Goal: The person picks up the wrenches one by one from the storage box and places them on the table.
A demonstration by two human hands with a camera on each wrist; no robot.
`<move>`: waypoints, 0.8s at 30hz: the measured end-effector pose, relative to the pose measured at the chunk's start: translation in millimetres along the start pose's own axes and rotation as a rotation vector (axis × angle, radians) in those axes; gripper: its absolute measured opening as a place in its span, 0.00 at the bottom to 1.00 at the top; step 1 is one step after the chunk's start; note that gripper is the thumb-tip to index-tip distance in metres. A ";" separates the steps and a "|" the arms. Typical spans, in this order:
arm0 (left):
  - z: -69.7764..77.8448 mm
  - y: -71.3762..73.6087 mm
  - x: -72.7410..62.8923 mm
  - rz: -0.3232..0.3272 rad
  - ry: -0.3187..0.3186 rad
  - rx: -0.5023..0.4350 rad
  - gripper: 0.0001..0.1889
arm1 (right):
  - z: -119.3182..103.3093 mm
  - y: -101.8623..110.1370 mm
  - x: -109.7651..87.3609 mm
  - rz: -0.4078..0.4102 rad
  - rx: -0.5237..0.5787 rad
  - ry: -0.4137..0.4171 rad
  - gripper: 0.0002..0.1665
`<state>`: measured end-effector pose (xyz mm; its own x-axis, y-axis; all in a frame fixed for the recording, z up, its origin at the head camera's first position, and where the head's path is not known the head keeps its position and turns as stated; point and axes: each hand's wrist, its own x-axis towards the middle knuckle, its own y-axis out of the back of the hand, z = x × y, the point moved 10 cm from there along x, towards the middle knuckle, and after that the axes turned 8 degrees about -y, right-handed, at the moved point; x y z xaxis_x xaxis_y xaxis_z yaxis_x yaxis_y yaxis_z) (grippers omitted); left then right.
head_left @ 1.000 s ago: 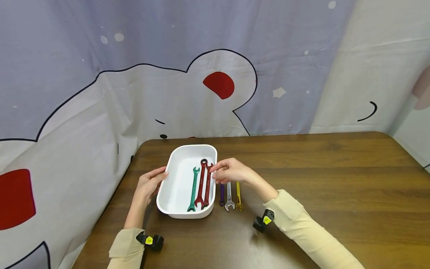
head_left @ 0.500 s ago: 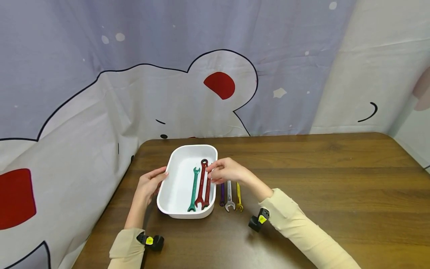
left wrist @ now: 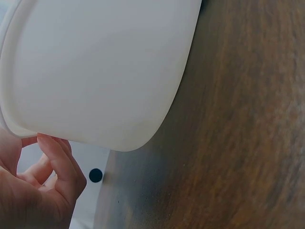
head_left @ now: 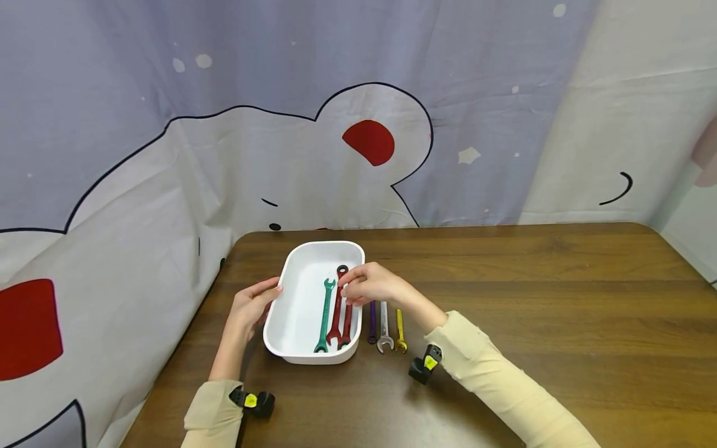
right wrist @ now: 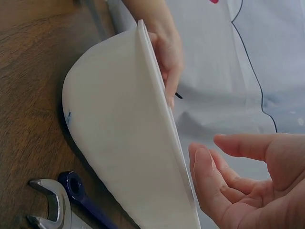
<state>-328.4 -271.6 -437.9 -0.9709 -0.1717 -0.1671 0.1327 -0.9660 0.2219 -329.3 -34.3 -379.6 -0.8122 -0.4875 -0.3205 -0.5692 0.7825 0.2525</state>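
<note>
A white plastic tray [head_left: 297, 311] stands tilted on the table, its side wall close up in both wrist views. My left hand [head_left: 249, 311] grips its left rim, thumb on top and fingers curled beneath, as the left wrist view shows. Inside lie a green wrench [head_left: 325, 314] and two red wrenches, the middle one [head_left: 336, 317] long and the other [head_left: 346, 326] nearest the right wall. My right hand [head_left: 372, 286] hovers over the right rim, covering the upper end of that rightmost wrench. Nothing shows between its parted thumb and fingers [right wrist: 207, 176] in the right wrist view.
Just right of the tray, a purple wrench [head_left: 372, 323], a silver wrench [head_left: 384, 330] and a yellow wrench [head_left: 400, 330] lie side by side on the brown wooden table [head_left: 532, 298]. A patterned curtain [head_left: 252, 168] hangs behind the table's far edge.
My right hand has moved left, from the tray's right rim to further over the red wrenches. The left hand keeps its grip, and the wrenches lie as before.
</note>
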 end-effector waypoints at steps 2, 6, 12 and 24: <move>0.2 -0.4 -0.2 -0.002 0.000 -0.002 0.26 | 0.3 -0.5 1.2 -0.001 -0.002 -0.001 0.20; 1.0 -0.5 -0.4 -0.004 -0.004 -0.003 0.26 | 1.5 -2.4 4.6 0.000 -0.010 -0.009 0.20; 1.7 -0.3 0.0 -0.002 -0.007 0.000 0.26 | 0.1 -5.5 8.9 0.013 -0.008 -0.029 0.18; -0.3 -1.0 0.4 -0.004 -0.007 -0.005 0.26 | -1.7 -7.5 18.0 0.028 -0.028 -0.032 0.18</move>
<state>-328.8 -270.8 -438.5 -0.9729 -0.1660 -0.1612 0.1292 -0.9677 0.2166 -339.9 -49.5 -385.7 -0.8237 -0.4522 -0.3422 -0.5499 0.7843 0.2872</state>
